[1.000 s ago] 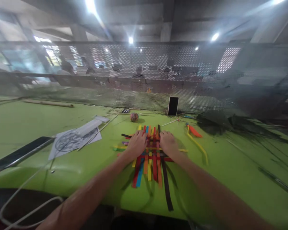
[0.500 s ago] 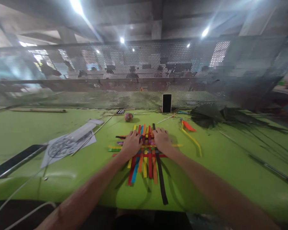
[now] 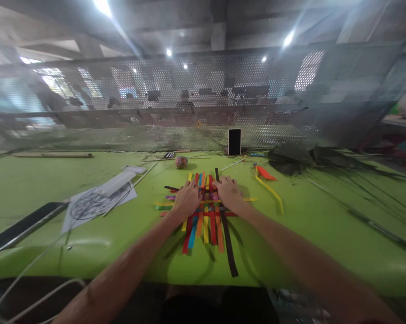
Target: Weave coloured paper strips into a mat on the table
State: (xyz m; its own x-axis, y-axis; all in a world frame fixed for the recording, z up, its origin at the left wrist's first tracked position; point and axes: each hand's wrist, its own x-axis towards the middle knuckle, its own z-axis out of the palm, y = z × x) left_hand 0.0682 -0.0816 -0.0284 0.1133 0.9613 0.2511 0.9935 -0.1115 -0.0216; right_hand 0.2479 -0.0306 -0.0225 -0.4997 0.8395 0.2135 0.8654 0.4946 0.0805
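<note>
A woven mat of coloured paper strips (image 3: 207, 220) lies on the green table (image 3: 307, 225) in front of me. Red, orange, yellow, blue and black strips run towards me, and green, yellow and red strips cross them. My left hand (image 3: 188, 198) rests flat on the left part of the weave, fingers stretched forward. On the right part lies my right hand (image 3: 229, 192), palm down, its fingertips at the far ends of the strips. Neither hand lifts a strip that I can see.
Loose orange and yellow strips (image 3: 268, 184) lie to the right. A printed sheet (image 3: 98, 200) and a dark flat bar (image 3: 20, 227) lie at left, a small ball (image 3: 181, 162) and an upright phone (image 3: 234, 141) at the back by a perforated metal screen (image 3: 203, 99). Dark leaves (image 3: 304, 159) lie at back right.
The view has shifted slightly, so the weave sits a little higher in the picture. Both hands stay pressed on the weave and have crept a little towards its far edge.
</note>
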